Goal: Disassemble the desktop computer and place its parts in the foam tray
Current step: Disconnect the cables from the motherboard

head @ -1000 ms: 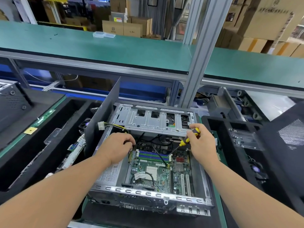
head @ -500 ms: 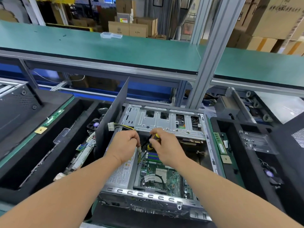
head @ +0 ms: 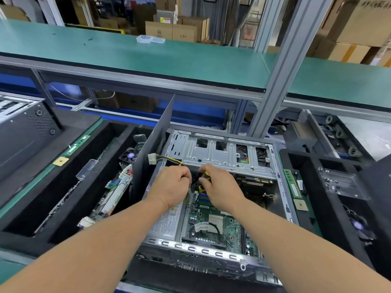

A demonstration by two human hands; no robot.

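Near edge: open desktop computer case (head: 203, 252) lying on its side on the worktop, rear panel toward the viewer, a row of slotted tabs along its bright metal rim. Side cover off; interior exposed from above.

Inside, near part: green motherboard (head: 213, 227) with a pale square socket area, black cable looped across it, blue and green memory slots further in. To its left, a grey power supply (head: 167, 218) with a white printed label on top.

Middle: both hands meet over the case interior, just this side of the drive cage. Left hand (head: 172, 187) has fingers curled tight around cabling at the power supply's far end; what exactly it holds is hidden under the knuckles. Right hand (head: 220, 187) is closed around a yellow-and-black screwdriver (head: 204, 179), only part of the handle showing between the fingers. The two hands are nearly touching.

Beyond the hands: silver drive cage (head: 220, 153) spanning the case, with rectangular cut-outs. A white connector (head: 151, 159) on yellow and black wires hangs out at its left end, beside an upright dark grey panel (head: 156, 144).

Left of case: black foam tray (head: 69, 187) holding circuit boards, a small fan and a clear plastic piece. Right: second black foam tray (head: 330, 199) with a green memory stick and a clear bracket.

Far: green shelf (head: 148, 58) above, grey upright post, cardboard boxes behind.
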